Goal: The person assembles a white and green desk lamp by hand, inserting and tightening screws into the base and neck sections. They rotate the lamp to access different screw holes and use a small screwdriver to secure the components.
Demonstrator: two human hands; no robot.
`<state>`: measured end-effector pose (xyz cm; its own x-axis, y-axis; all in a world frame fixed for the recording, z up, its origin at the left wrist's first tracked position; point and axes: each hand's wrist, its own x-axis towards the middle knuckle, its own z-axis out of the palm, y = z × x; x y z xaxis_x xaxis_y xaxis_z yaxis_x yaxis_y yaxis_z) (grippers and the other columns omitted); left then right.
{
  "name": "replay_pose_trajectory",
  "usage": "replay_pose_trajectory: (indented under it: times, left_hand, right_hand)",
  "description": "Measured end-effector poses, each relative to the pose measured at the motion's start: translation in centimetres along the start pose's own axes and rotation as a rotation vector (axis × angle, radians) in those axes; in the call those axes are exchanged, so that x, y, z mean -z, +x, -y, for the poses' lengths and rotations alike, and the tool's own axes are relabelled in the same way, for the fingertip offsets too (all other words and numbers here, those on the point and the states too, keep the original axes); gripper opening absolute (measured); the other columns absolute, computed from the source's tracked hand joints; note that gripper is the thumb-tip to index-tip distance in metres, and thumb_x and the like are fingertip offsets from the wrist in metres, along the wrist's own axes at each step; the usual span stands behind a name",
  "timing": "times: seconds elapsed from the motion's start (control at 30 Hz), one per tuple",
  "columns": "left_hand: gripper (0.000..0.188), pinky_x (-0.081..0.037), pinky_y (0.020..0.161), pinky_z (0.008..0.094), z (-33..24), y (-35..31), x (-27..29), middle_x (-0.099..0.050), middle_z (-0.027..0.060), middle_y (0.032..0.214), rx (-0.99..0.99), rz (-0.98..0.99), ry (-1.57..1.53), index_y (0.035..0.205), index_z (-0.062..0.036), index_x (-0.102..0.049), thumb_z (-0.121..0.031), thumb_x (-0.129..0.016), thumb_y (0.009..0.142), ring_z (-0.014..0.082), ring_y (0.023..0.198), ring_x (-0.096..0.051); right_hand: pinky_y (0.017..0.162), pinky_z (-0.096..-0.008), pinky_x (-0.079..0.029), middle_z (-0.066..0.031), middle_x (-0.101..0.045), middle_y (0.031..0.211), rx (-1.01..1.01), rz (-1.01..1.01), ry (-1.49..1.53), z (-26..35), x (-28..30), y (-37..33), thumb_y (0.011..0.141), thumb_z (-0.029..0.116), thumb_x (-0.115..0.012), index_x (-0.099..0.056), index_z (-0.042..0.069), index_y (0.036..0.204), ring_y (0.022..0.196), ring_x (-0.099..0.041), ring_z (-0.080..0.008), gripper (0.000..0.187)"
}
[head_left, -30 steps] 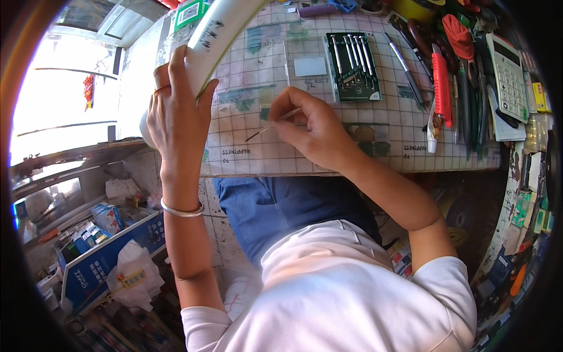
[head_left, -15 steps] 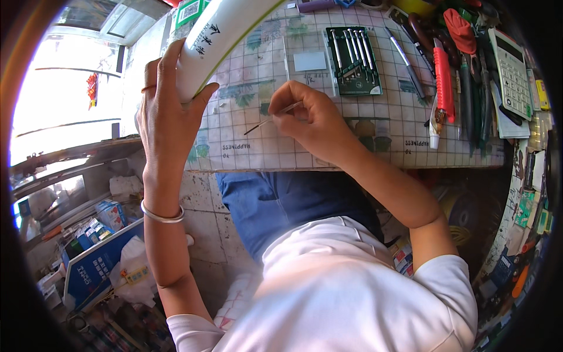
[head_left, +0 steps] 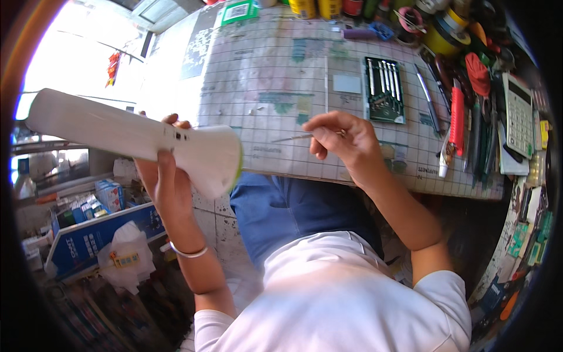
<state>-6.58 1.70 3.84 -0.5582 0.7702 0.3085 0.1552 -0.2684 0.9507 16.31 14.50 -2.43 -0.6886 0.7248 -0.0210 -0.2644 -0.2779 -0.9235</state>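
Observation:
My left hand (head_left: 169, 186) is closed around a long white device (head_left: 102, 122) that flares into a wide end with a green rim. It is held off the table's left front corner, lying nearly level with its flared end to the right. My right hand (head_left: 350, 144), over the table's front part, pinches a thin small screwdriver (head_left: 288, 139) whose tip points left towards the flared end. A gap separates the tip from the device. The kind of the white device is not plain to see. Beyond my right hand lies a dark green case of small screwdrivers (head_left: 384, 108).
The table (head_left: 258, 126) has a grid-patterned cover. A pen (head_left: 428, 97), a red utility knife (head_left: 457, 120), a white tube (head_left: 444, 163) and a calculator (head_left: 518, 120) lie to the right. Tape rolls and yellow containers (head_left: 302, 8) line the back. Boxes (head_left: 110, 195) crowd the left.
The white device has swung down and left from above the table, tilting to nearly level. My right hand still holds the screwdriver, now turned flatter. The view has shifted, showing more of the table's back.

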Motion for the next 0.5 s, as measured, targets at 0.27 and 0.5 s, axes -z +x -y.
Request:
replay_pose_trajectory:
  times: [0.27,0.5]
  left_hand:
    - [0.08,-0.04,0.096,0.0432,1.9,-4.5,1.0,-0.048,0.0159,0.119,0.026,0.133,-0.738,0.142,-0.0091,-0.02,-0.036,-0.066,0.082,0.0278,0.107,-0.052]
    - [0.087,-0.045,0.086,0.0439,2.2,-5.1,1.3,-0.053,0.014,0.112,-0.052,0.12,-0.716,0.141,-0.0094,-0.021,-0.039,-0.069,0.076,0.0263,0.095,-0.057]
  right_hand:
    - [0.061,-0.0229,-0.047,-0.0083,-0.063,0.075,0.017,0.041,0.181,0.8,-3.0,-3.1,0.089,0.011,-0.057,-0.064,0.0,0.099,0.064,-0.056,-0.0114,0.016]
    - [0.069,-0.0254,-0.047,-0.0112,-0.049,0.106,0.22,0.173,-0.143,-0.3,-6.4,-4.6,0.089,0.012,-0.056,-0.057,0.001,0.112,0.087,-0.055,-0.0164,0.026]
